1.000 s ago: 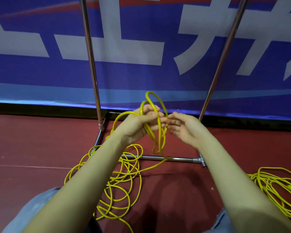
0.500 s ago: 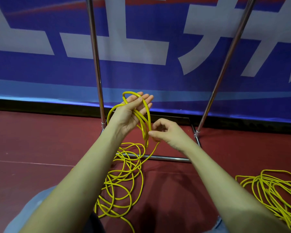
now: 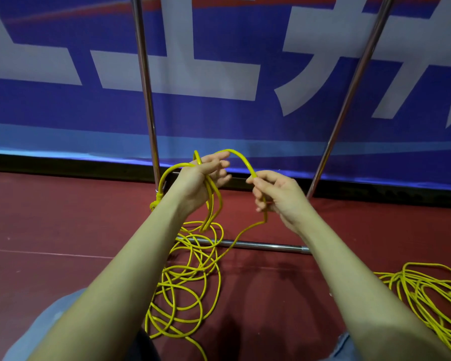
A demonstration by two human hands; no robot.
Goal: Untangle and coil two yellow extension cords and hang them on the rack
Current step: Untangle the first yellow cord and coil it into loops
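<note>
A yellow extension cord (image 3: 190, 285) lies in loose tangled loops on the red floor between my forearms. My left hand (image 3: 201, 178) holds several coiled loops of it that hang down from the palm. My right hand (image 3: 274, 194) pinches the same cord, which arches over from the left hand and runs down to the floor pile. A second yellow cord (image 3: 427, 293) lies heaped at the lower right, untouched. The metal rack (image 3: 261, 244) stands just beyond my hands; its top is out of view.
The rack's two chrome uprights (image 3: 147, 100) rise in front of a blue banner with white characters along the wall. The base bar lies across the floor under the cord. My knees in blue jeans (image 3: 37, 332) show at the bottom.
My right hand has moved right and up, away from the left hand, drawing a new arch of cord between them. The left hand keeps its loops.
</note>
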